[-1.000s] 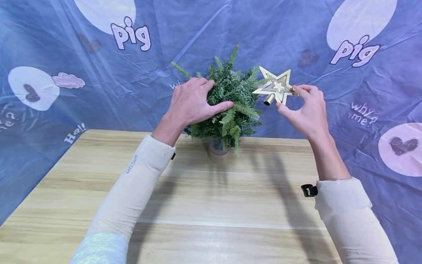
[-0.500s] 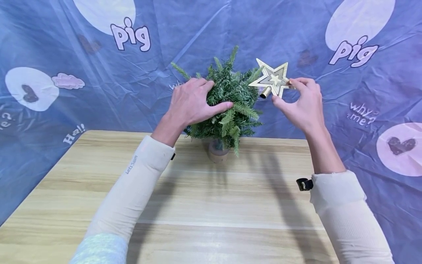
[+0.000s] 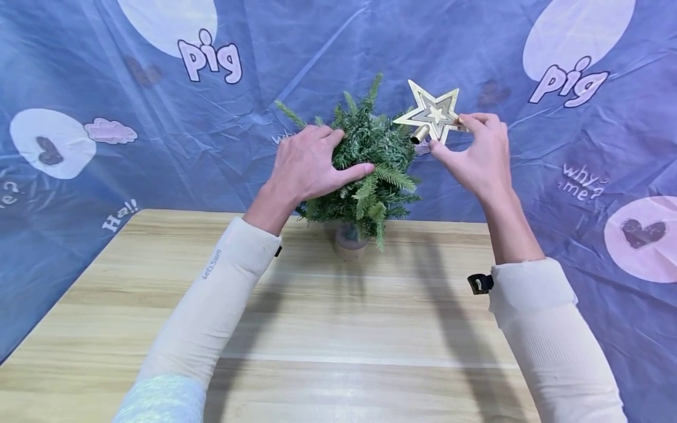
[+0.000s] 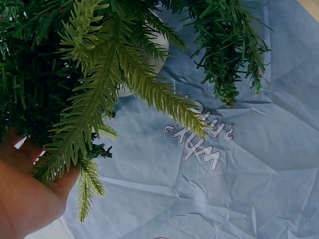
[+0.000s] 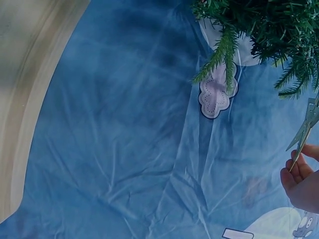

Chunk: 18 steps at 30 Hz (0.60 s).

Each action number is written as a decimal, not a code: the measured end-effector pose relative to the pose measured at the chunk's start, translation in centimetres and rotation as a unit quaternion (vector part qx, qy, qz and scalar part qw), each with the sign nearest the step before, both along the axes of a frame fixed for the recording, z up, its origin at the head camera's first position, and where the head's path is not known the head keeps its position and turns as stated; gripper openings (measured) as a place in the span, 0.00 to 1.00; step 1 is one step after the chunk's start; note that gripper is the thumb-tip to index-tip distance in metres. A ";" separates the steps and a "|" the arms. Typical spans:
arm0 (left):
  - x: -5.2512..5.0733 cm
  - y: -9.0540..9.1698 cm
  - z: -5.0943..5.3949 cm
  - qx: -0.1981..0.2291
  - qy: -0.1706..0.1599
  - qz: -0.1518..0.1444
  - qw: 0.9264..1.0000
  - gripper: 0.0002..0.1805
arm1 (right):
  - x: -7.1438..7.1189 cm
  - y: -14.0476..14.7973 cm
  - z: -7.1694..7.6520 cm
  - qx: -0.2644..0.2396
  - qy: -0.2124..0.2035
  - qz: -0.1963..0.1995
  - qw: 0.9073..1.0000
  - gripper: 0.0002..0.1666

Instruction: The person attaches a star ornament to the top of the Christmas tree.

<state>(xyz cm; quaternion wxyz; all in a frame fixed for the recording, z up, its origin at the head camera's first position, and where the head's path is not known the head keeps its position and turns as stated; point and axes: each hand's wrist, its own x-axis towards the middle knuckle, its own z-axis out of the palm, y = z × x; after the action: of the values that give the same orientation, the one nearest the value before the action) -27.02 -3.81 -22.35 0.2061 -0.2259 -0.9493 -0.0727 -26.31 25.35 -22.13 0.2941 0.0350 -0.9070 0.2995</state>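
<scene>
A: Up went the gold star, pinched in the R hand!
B: L hand?
A: Didn't budge, clamped on the tree, L side.
B: So the star was higher, nearer the treetop, but beside the foliage, not on yet. Touching? Couldn't tell.

Looks like a cloth-screened tabletop corner, but cannot be pinned down as part of a home, a studio or a workroom. Has a pale wood-grain table standing close before a creased blue cloth, visible behind and to either side, printed with dark hearts, a pink cloud and outlined lettering such as "pig".
</scene>
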 end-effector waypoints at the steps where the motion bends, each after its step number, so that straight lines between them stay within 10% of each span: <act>1: 0.0 0.0 0.0 0.000 0.000 0.000 1.000 0.56 | -0.1 -0.1 0.1 0.001 -0.003 -0.002 1.000 0.43; 18: -0.6 0.1 0.4 -0.002 -0.003 -0.005 1.000 0.57 | -1.4 -1.0 2.2 0.008 -0.003 -0.005 1.000 0.43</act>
<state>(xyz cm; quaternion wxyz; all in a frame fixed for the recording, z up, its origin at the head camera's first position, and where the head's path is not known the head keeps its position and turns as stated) -27.57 -3.75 -21.94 0.2021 -0.2308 -0.9490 -0.0724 -27.70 24.35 -19.95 0.2925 0.0316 -0.9103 0.2911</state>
